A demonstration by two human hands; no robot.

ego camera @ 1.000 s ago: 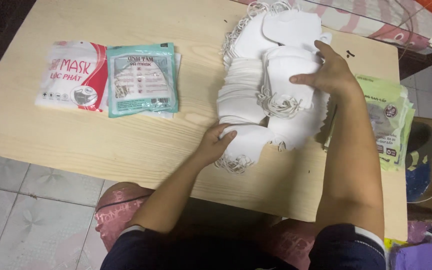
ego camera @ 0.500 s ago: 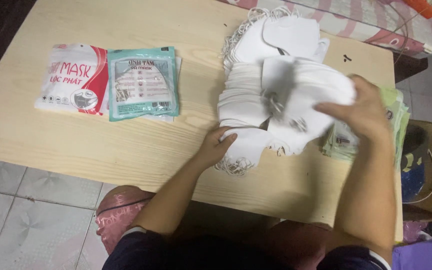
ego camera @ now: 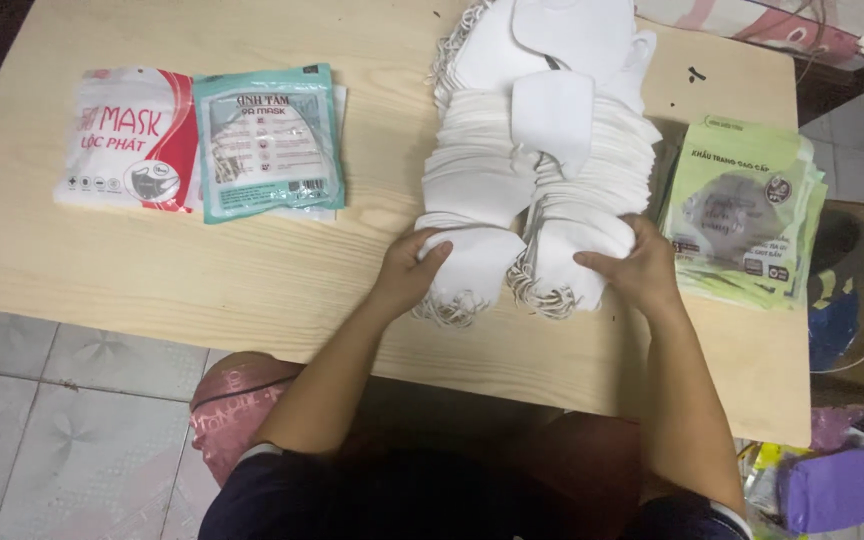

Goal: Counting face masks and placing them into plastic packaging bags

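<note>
Beside masks [ego camera: 542, 160] | green packets [ego camera: 742, 210] right | teal packet [ego camera: 267, 140] left

The top edge of the frame cuts off the pile of white masks [ego camera: 537, 150]. The green packs [ego camera: 742, 210] hide the ones stacked under them.

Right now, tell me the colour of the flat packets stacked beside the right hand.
Light green packets, clearest in the head view.
</note>
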